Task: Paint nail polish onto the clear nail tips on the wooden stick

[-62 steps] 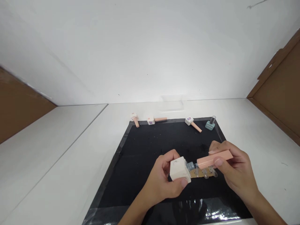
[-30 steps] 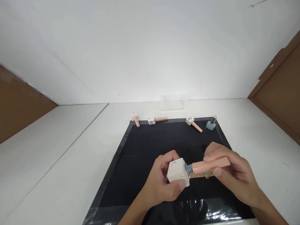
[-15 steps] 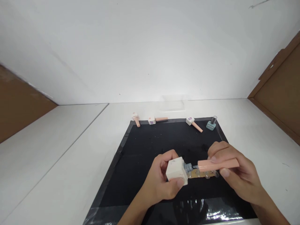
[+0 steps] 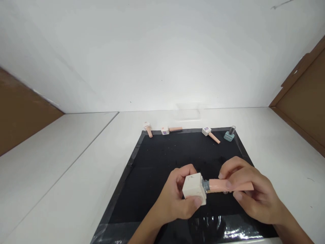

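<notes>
My left hand (image 4: 181, 196) is closed around a white square nail polish bottle (image 4: 193, 186), tilted with its grey-smeared neck (image 4: 206, 186) facing right. Between the fingers and thumb of my right hand (image 4: 250, 189) is the long pink brush cap (image 4: 219, 185). The cap's end meets the bottle neck, and the brush is out of sight inside. Behind the cap, just above the black mat (image 4: 152, 183), a tan strip with clear nail tips (image 4: 225, 192) is mostly hidden.
Along the mat's far edge lie several pink-capped white bottles, among them a left one (image 4: 148, 129), a middle one (image 4: 165, 130) and a right one (image 4: 207, 130). A teal bottle (image 4: 229, 136) is at the far right corner. Cardboard panels (image 4: 304, 91) flank the white table.
My right hand has moved left, bringing the pink cap onto the bottle neck, and the brush stem that showed before is now hidden. The bottle has shifted slightly right and down.
</notes>
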The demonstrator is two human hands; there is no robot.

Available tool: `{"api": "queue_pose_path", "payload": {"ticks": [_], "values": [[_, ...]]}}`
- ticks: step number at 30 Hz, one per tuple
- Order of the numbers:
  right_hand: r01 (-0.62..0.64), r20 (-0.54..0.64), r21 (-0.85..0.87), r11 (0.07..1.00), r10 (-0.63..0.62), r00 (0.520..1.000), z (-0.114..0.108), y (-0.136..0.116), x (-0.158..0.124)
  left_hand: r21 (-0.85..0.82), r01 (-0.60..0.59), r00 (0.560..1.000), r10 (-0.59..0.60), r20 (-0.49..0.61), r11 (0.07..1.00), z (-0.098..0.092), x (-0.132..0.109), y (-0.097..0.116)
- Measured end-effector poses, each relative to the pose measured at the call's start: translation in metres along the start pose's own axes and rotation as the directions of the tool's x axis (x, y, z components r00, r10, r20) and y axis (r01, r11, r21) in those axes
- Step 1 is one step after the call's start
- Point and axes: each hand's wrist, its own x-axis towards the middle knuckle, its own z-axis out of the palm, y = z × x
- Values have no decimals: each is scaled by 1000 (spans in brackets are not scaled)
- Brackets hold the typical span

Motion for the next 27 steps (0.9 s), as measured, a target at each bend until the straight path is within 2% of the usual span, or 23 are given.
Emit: {"api": "queue_pose_path", "payload": {"ticks": [8,14,24,27], "values": [[-60,-18,112,992,63,998,-1,3,-5,-7,19,1000,-19,-24,1000,0,-1,-5],[-43,-69,100,994,50,996,-5,3,-6,-37,22,1000,-22,-19,999,0,-2,-7],[-32,18,61,998,31,999,1,-2,1,-34,2,1000,-1,17,999,-1,-1,0],[-21,12,81,996,20,1000,0,0,-4,-36,12,1000,-12,5,999,0,-3,-1]]}}
